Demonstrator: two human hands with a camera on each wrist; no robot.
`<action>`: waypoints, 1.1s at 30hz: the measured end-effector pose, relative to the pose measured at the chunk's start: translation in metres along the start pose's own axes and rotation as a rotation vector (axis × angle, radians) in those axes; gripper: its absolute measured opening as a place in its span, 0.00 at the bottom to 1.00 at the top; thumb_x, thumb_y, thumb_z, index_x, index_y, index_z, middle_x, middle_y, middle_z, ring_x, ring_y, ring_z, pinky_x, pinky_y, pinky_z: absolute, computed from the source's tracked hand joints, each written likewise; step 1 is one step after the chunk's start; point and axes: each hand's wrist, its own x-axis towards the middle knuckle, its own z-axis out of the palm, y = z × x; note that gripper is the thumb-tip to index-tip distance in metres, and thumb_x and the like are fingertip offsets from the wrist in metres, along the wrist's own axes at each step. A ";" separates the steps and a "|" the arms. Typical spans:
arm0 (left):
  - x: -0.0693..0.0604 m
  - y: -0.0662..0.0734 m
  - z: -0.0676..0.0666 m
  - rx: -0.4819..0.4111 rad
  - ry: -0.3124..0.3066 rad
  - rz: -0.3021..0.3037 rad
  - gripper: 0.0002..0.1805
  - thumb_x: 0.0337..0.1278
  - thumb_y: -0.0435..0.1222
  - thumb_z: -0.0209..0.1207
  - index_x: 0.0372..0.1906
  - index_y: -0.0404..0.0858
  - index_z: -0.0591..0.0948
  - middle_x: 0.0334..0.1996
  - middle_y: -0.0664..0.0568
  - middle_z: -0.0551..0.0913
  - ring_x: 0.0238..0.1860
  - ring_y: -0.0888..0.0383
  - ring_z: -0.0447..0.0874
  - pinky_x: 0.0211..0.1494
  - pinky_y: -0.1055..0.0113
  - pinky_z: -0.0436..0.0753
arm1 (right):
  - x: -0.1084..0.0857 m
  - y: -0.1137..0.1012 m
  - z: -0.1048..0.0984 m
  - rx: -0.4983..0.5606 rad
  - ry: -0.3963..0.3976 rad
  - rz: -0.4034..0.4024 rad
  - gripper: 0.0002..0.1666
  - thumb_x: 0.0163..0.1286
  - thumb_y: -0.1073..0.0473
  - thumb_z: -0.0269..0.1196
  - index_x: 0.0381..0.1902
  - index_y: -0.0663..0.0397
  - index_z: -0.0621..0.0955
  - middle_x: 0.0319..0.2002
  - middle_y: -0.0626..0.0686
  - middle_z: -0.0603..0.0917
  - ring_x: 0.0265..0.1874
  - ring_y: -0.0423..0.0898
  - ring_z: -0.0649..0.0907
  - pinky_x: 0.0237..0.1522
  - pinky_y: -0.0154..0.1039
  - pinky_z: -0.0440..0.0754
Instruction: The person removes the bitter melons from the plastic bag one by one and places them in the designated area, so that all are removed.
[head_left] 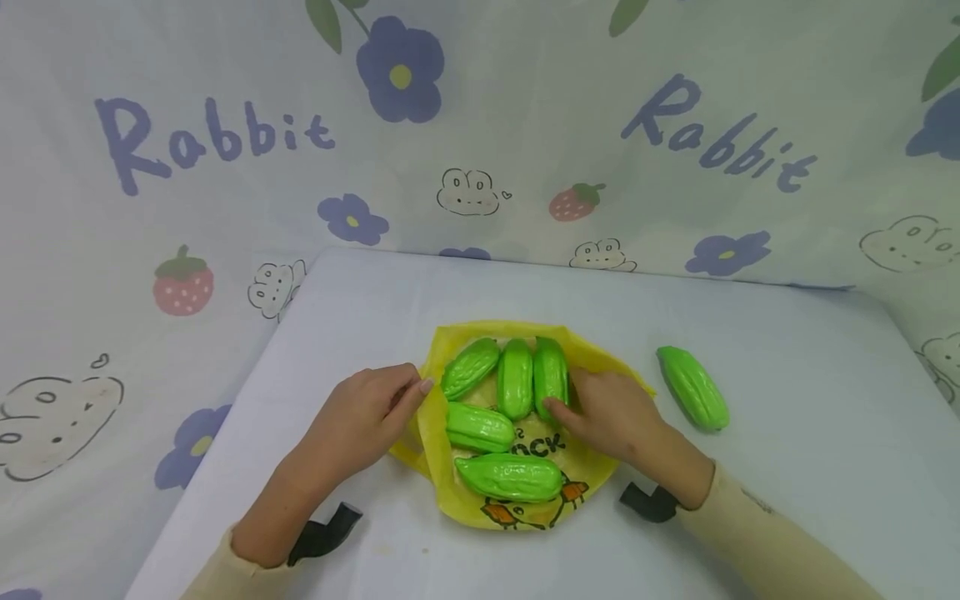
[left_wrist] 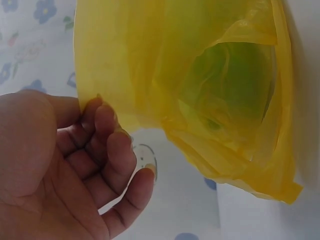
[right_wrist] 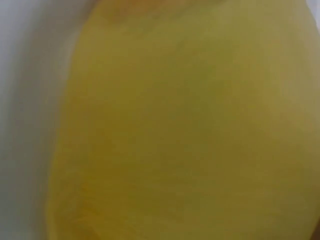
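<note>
A yellow plastic bag (head_left: 432, 437) lies with its mouth spread wide, and several bright green bitter melons (head_left: 510, 477) are inside. My left hand (head_left: 375, 417) pinches the bag's left rim between thumb and fingers, as the left wrist view shows on the yellow film (left_wrist: 115, 55). At the bag's right side, my right hand (head_left: 618, 412) reaches in and grips the upper right bitter melon (head_left: 551, 367), thumb against its lower end. Its other fingers are largely hidden. Yellow bag film (right_wrist: 190, 140) fills most of the right wrist view. Another bitter melon (head_left: 693, 388) lies outside, right of the bag.
A white-covered table (head_left: 810, 483) carries everything. Behind it hangs a patterned cloth (head_left: 525, 108) with flowers, rabbits and strawberries. Black curved pieces (head_left: 326, 533) sit at both wrists. Dark print and an orange drawing mark the bag.
</note>
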 end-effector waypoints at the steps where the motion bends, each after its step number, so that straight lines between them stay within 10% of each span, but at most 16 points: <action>1: 0.000 0.000 0.000 0.001 -0.002 0.002 0.16 0.78 0.41 0.59 0.28 0.48 0.72 0.17 0.61 0.64 0.19 0.63 0.65 0.24 0.67 0.68 | 0.000 -0.001 -0.001 0.003 -0.007 0.003 0.20 0.74 0.44 0.65 0.34 0.55 0.77 0.18 0.46 0.72 0.15 0.41 0.72 0.19 0.37 0.71; 11: 0.000 -0.003 0.001 -0.013 -0.010 0.042 0.16 0.78 0.40 0.59 0.28 0.47 0.73 0.15 0.63 0.64 0.17 0.64 0.64 0.23 0.67 0.69 | -0.001 -0.003 -0.004 0.025 -0.046 0.036 0.15 0.71 0.51 0.64 0.34 0.57 0.76 0.19 0.48 0.73 0.16 0.43 0.73 0.20 0.38 0.71; 23: -0.002 -0.007 0.004 -0.028 0.013 0.075 0.16 0.78 0.39 0.59 0.27 0.47 0.73 0.14 0.63 0.62 0.17 0.65 0.64 0.22 0.68 0.68 | -0.001 -0.004 0.002 -0.014 -0.042 0.030 0.27 0.73 0.34 0.64 0.29 0.49 0.75 0.16 0.46 0.72 0.15 0.42 0.72 0.19 0.38 0.70; 33: -0.001 -0.007 0.005 -0.025 0.014 0.079 0.16 0.77 0.39 0.59 0.27 0.47 0.74 0.15 0.63 0.63 0.17 0.64 0.64 0.22 0.68 0.68 | -0.001 -0.006 0.003 -0.058 -0.030 0.023 0.22 0.69 0.46 0.70 0.34 0.59 0.78 0.19 0.47 0.74 0.15 0.43 0.73 0.18 0.37 0.71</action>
